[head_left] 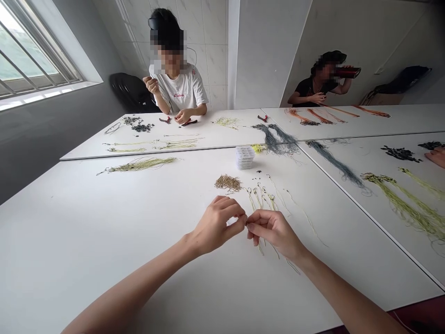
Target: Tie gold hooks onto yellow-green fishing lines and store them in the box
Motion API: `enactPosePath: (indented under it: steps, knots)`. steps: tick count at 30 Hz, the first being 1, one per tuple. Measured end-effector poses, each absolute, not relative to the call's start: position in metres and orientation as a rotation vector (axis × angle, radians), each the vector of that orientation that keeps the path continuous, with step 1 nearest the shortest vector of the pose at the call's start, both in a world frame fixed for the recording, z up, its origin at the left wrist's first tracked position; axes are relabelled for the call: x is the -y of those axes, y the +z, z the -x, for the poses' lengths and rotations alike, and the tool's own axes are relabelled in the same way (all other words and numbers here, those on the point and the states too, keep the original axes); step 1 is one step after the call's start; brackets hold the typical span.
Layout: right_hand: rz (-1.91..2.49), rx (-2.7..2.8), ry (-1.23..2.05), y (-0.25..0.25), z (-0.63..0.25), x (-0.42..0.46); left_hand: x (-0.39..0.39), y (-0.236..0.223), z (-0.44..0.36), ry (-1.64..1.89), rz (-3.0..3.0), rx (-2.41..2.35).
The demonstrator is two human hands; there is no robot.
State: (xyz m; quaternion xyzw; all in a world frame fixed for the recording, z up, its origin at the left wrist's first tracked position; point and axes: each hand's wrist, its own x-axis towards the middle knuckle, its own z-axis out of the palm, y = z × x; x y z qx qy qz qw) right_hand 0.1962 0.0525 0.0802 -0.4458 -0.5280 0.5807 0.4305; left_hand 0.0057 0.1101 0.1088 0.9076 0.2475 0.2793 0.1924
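Observation:
My left hand (219, 221) and my right hand (275, 230) meet fingertip to fingertip above the white table. Both are closed in a pinch at a tiny dark piece, mostly hidden by the fingers and too small to name. Beneath and behind the right hand lie pale yellow-green cords (271, 200) with dark hook-like ends, spread over the tabletop. A heap of small brass-coloured metal pieces (227, 182) sits just beyond the left hand. Farther back stands a stack of clear plastic boxes (244, 157), with a few black bits (257, 172) in front.
A bundle of yellow-green cords (142, 164) lies left. Grey cord bundles (278, 138) and red-handled pliers (262, 118) are farther back. Across the table a person in a white shirt (181, 90) sits with raised hand; another drinks at right. More cord bundles (399, 199) lie right.

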Motion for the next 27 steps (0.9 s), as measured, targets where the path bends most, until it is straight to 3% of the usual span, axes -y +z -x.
enactPosePath:
  steps: [27]
  knots:
    - [1.209,1.310,1.304,0.080,-0.199,-0.052,-0.124,0.116,-0.001,0.557,-1.734,-0.905]
